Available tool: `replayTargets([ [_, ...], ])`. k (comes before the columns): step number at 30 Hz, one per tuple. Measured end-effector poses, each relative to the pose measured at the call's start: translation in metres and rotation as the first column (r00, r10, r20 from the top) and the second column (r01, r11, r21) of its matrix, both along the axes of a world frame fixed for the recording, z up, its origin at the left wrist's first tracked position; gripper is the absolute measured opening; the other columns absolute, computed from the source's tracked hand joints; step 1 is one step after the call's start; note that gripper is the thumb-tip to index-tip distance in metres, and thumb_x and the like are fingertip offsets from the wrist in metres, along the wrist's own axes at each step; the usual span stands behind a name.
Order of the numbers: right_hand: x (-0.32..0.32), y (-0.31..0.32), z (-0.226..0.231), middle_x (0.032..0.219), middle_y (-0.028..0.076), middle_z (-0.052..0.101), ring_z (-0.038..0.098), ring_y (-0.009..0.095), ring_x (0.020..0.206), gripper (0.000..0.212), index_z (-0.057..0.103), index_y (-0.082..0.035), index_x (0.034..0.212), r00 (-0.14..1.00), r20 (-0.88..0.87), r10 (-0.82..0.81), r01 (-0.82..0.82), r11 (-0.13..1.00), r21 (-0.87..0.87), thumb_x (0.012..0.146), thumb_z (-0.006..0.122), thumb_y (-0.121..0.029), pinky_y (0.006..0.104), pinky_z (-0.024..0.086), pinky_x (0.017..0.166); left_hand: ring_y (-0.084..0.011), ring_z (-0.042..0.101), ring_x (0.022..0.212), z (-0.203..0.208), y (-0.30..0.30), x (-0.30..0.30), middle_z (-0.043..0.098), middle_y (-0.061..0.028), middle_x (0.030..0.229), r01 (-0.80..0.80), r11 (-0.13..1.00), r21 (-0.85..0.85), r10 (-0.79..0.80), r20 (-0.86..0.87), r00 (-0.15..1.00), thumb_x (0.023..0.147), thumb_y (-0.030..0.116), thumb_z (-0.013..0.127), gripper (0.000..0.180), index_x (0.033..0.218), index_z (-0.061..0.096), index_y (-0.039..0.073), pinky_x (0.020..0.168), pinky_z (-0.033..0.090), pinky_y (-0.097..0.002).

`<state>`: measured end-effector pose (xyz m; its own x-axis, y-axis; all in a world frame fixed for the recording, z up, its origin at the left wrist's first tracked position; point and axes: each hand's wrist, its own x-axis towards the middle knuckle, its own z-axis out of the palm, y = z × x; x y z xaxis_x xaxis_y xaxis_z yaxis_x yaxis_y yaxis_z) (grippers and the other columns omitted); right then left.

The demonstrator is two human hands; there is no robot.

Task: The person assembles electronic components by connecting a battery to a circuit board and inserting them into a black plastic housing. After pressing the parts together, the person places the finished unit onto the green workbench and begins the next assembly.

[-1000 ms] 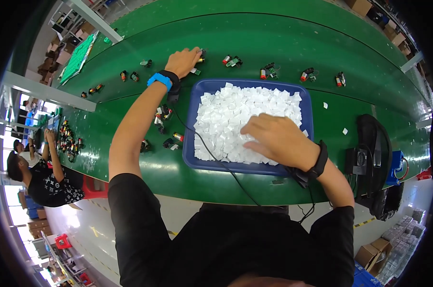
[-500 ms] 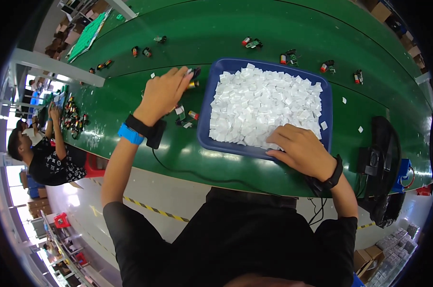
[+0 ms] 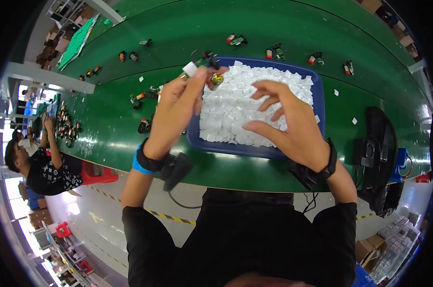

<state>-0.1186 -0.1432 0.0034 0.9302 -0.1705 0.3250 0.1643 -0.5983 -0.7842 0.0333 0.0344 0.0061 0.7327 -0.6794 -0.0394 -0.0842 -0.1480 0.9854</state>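
Observation:
My left hand (image 3: pixel 175 112) is closed on a small electronic assembly (image 3: pixel 211 60) with a black part, thin wires and a brass-coloured round end. A white square piece (image 3: pixel 189 69) shows at its fingertips, beside the assembly. Fingers spread and curved, my right hand (image 3: pixel 295 126) hovers over the blue tray (image 3: pixel 254 151) with nothing visible in it. Loose white square pieces (image 3: pixel 238 117) fill that tray. Left of it, partly behind my left hand, lie more assemblies (image 3: pixel 140 99) with small green boards and red-and-gold cylinders.
Several assemblies (image 3: pixel 275 51) are spread along the far side of the green table (image 3: pixel 187 24). At right stand a black device (image 3: pixel 367 155) and a blue box (image 3: pixel 399 165). Another person (image 3: pixel 46 165) sits at the left by a heap of assemblies (image 3: pixel 65 124). Cables hang near the front edge.
My left hand has come right, from the table to the tray's upper left, bringing the assembly up. My right hand has lifted off the white pieces and opened.

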Motion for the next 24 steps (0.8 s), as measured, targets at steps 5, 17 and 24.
replayTargets([
  [5, 0.026, -0.013, 0.011, 0.106, 0.009, 0.062, 0.065, 0.018, 0.091, 0.042, 0.053, 0.001, 0.118, 0.963, 0.226, -0.150, 0.161, 0.986, -0.032, 0.085, 0.076, -0.013, 0.0283, 0.052, 0.070, -0.0067, 0.046, 0.061, 0.000, -0.053, -0.032, 0.061, -0.0010, 0.079, 0.027, 0.967, -0.255, -0.083, -0.211, 0.974, 0.103, 0.030, 0.052, 0.035, 0.111, 0.069, 0.000, 0.059, 0.038, -0.0237],
  [17, 0.017, -0.072, 0.021, 0.102, 0.009, 0.060, 0.065, 0.014, 0.085, 0.028, 0.058, 0.000, 0.105, 0.967, 0.239, 0.084, -0.066, 0.994, -0.082, 0.080, 0.072, 0.004, 0.0215, 0.055, 0.062, -0.0137, 0.061, 0.080, 0.030, -0.073, -0.002, 0.063, -0.0128, 0.116, 0.354, 0.919, -0.173, -0.339, 0.110, 0.934, 0.098, 0.011, 0.058, 0.036, 0.130, 0.053, -0.004, 0.066, 0.053, -0.0282],
  [24, 0.019, -0.075, 0.014, 0.100, 0.008, 0.061, 0.064, 0.013, 0.083, 0.026, 0.060, 0.000, 0.103, 0.982, 0.184, -0.045, 0.033, 0.997, 0.065, 0.080, 0.070, 0.005, 0.0216, 0.055, 0.062, -0.0134, 0.067, 0.085, 0.009, -0.077, 0.000, 0.067, -0.0098, 0.106, 0.390, 0.886, -0.251, -0.392, 0.046, 0.919, 0.091, 0.003, 0.065, 0.039, 0.129, 0.055, 0.000, 0.063, 0.057, -0.0248],
])
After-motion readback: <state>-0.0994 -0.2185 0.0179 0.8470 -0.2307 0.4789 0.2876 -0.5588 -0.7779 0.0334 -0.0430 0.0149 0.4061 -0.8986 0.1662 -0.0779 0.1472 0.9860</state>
